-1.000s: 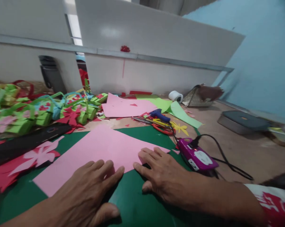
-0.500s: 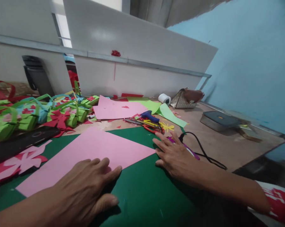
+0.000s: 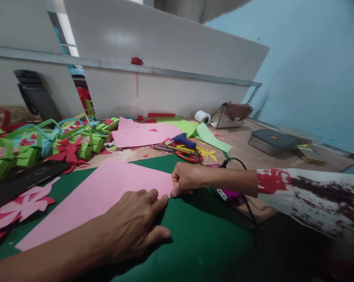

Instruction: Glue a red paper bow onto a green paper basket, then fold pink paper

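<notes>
A pink sheet of paper [image 3: 100, 192] lies flat on the green mat [image 3: 200, 246] in front of me. My left hand [image 3: 132, 223] rests palm down over the sheet's near edge, fingers stretched out and thumb apart on the mat. At the sheet's right corner, my right hand [image 3: 184, 178] is closed, thumb and curled fingers pinching the paper; the corner itself is hidden in the grip. Just beyond this hand lie red-handled scissors [image 3: 191, 157] and a yellow paper flower [image 3: 207, 154]. A purple device [image 3: 231, 196] with a black cable sits partly hidden under my right forearm.
Green paper baskets [image 3: 79, 147], a black phone [image 3: 26, 180] and pink-and-red paper flowers [image 3: 24, 207] crowd the left. Further back are a blue glue gun [image 3: 184, 140], another pink sheet [image 3: 144, 133], a handbag [image 3: 231, 115] and a lidded box [image 3: 272, 139].
My right hand has moved left from beside the purple device and closed on the paper's corner. My left hand has slid right along the near edge.
</notes>
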Demonstrator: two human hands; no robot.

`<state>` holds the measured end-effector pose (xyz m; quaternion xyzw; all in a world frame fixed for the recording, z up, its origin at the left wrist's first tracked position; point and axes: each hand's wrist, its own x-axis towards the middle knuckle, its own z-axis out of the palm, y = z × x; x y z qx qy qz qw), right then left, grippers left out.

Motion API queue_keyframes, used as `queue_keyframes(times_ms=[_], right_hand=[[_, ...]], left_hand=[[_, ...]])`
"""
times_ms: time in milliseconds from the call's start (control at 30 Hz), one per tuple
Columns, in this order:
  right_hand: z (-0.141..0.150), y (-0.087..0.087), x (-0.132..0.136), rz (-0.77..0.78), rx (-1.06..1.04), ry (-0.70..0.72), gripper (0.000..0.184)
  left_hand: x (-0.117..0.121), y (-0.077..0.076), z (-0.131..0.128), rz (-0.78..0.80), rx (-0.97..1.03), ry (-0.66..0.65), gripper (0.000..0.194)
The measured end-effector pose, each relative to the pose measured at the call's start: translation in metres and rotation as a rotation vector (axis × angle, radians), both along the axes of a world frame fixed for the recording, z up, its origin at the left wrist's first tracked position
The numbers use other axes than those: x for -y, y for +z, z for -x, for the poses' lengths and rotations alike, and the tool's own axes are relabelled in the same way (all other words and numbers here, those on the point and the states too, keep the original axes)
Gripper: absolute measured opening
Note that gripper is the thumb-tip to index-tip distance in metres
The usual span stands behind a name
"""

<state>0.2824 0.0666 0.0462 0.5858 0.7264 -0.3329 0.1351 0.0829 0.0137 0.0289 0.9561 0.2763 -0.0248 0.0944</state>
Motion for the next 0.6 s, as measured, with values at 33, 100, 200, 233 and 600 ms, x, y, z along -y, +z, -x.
queue_keyframes(times_ms=[33,100,200,233,600], right_hand=[[-0.002,0.0,-0.002,0.015,0.021,0.007,0.027],[-0.006,0.001,-0.005,0.042,0.083,0.027,0.026],[-0.014,0.008,-0.009,0.079,0.199,0.056,0.026],[-0.016,0.01,-0.01,0.089,0.232,0.068,0.027],[-0.021,0.038,-0.018,0.123,0.443,0.175,0.031]], left_hand=[[0.001,-0.001,0.001,-0.001,0.005,0.002,0.06],[0.002,-0.002,0.003,-0.003,0.009,0.005,0.06],[0.003,-0.004,0.003,0.008,0.03,0.008,0.059],[0.003,-0.005,0.004,0.011,0.037,0.01,0.059],[0.005,-0.008,0.005,-0.001,0.043,0.021,0.054]])
